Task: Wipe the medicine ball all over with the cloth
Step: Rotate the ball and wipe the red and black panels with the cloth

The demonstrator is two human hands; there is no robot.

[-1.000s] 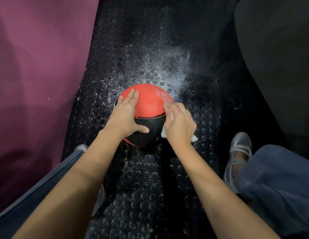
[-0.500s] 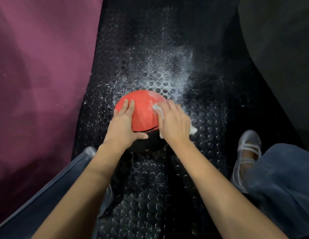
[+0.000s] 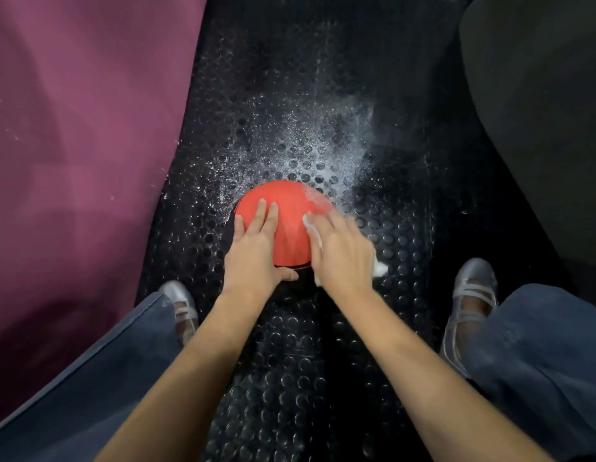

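Note:
A red and black medicine ball (image 3: pixel 286 211) sits on the black studded floor mat (image 3: pixel 290 361) between my feet. My left hand (image 3: pixel 256 251) lies flat on the ball's left side, fingers straight, thumb along its near black part. My right hand (image 3: pixel 343 255) presses a white cloth (image 3: pixel 379 268) against the ball's right side. Most of the cloth is hidden under the hand; small bits show at the fingertips and by the wrist. White smears mark the ball's upper right.
White powder (image 3: pixel 316 151) is scattered over the mat beyond the ball. A purple wall or pad (image 3: pixel 73 145) rises on the left, a dark padded shape (image 3: pixel 539 111) on the right. My silver shoes (image 3: pixel 473 288) and blue trouser legs flank the ball.
The ball has turned, so more red faces up and the black part has gone toward me. My right hand with the cloth has slid up over the ball's right side.

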